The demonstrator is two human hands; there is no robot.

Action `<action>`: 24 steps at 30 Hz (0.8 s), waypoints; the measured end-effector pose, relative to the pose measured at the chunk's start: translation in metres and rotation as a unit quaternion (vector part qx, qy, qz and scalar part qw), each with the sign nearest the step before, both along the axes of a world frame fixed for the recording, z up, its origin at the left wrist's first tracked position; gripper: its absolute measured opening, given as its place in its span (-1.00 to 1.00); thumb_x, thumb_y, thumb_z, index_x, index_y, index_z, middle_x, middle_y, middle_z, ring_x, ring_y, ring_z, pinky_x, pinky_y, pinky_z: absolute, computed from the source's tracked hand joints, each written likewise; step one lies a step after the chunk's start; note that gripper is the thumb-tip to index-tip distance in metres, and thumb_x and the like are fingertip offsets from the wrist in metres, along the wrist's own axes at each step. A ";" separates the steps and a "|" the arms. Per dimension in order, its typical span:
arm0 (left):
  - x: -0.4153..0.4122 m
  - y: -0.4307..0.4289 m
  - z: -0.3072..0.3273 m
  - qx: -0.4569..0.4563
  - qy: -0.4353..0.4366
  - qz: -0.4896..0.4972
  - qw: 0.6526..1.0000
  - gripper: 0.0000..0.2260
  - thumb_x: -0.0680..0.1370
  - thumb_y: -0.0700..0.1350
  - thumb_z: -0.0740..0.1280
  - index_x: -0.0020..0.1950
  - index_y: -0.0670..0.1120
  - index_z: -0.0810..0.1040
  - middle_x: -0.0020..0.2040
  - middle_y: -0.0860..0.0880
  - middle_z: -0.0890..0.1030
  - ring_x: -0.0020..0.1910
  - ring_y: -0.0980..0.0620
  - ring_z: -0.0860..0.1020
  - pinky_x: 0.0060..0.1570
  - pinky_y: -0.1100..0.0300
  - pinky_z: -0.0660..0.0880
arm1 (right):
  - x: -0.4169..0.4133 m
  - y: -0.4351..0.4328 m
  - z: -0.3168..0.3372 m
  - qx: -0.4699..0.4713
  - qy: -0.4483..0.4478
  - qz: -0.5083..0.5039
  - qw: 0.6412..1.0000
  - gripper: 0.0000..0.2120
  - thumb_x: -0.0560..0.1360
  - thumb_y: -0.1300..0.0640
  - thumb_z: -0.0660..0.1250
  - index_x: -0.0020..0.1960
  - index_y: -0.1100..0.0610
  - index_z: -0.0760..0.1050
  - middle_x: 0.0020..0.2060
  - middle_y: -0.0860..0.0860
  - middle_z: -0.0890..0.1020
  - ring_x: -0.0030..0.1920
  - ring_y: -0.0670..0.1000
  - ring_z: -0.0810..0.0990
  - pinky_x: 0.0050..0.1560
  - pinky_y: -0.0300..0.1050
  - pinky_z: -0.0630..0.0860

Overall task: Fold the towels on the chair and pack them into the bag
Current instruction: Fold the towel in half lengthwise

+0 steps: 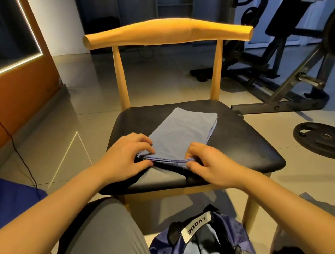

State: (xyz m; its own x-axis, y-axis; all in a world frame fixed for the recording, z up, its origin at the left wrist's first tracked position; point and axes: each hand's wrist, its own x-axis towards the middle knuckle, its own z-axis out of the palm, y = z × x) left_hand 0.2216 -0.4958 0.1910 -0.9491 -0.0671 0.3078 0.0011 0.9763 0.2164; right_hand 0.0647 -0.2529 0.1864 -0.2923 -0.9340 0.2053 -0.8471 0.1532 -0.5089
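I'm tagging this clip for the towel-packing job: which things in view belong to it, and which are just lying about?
Part of the job: blue towel, pinched at its near edge by the left hand and right hand; chair; bag on the floor.
Just lying about: weight plate; gym machine; black cable.

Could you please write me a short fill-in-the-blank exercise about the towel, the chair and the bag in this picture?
1. The towel lies on the ___ seat.
2. The left hand and right hand pinch the towel; the bag sits below on the ___.
3. The backrest above the seat is made of ___.
Missing words: black; floor; wood.
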 end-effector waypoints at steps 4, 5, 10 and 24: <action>-0.008 0.013 0.005 0.015 0.008 -0.012 1.000 -0.85 0.60 0.07 0.37 0.10 0.09 0.68 -0.01 0.22 0.60 0.01 0.18 0.51 0.09 0.20 0.46 | -0.011 0.012 0.010 0.028 -0.049 -0.038 0.998 -0.90 0.61 0.14 0.27 -0.08 0.13 0.47 -0.15 -0.02 0.54 -0.17 -0.01 0.48 -0.11 -0.04 0.45; -0.009 0.015 0.007 0.033 -0.002 -0.006 0.999 -0.84 0.61 0.11 0.35 0.10 0.11 0.67 -0.04 0.25 0.59 -0.01 0.20 0.51 0.04 0.25 0.45 | -0.009 0.015 0.012 0.020 -0.051 -0.051 0.997 -0.86 0.61 0.07 0.27 -0.07 0.12 0.49 -0.16 -0.04 0.57 -0.17 -0.03 0.50 -0.11 0.00 0.48; -0.017 0.027 0.013 0.132 -0.063 0.008 0.989 -0.90 0.60 0.11 0.37 0.01 0.16 0.67 -0.10 0.22 0.62 -0.07 0.19 0.56 -0.09 0.27 0.48 | 0.011 0.016 0.015 0.047 0.166 -0.054 0.984 -0.44 0.46 -0.38 0.33 0.27 -0.02 0.44 0.05 -0.11 0.61 0.02 -0.02 0.57 -0.03 -0.08 0.47; 0.007 0.022 0.000 0.290 -0.071 0.071 0.952 -0.89 0.55 0.05 0.44 -0.10 0.06 0.71 -0.16 0.02 0.60 -0.17 0.00 0.56 -0.05 0.01 0.53 | -0.014 0.037 -0.008 0.051 -0.007 -0.120 0.991 -0.76 0.66 -0.01 0.26 -0.10 0.08 0.56 -0.13 0.00 0.52 -0.11 -0.02 0.49 -0.03 0.05 0.49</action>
State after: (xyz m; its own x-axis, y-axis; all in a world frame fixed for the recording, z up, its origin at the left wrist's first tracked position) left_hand 0.2283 -0.4742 0.1914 -0.9469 -0.3177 0.0497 -0.1915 0.6813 0.7065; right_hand 0.0507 -0.2160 0.1785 -0.5103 -0.8532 0.1079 -0.7733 0.4002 -0.4918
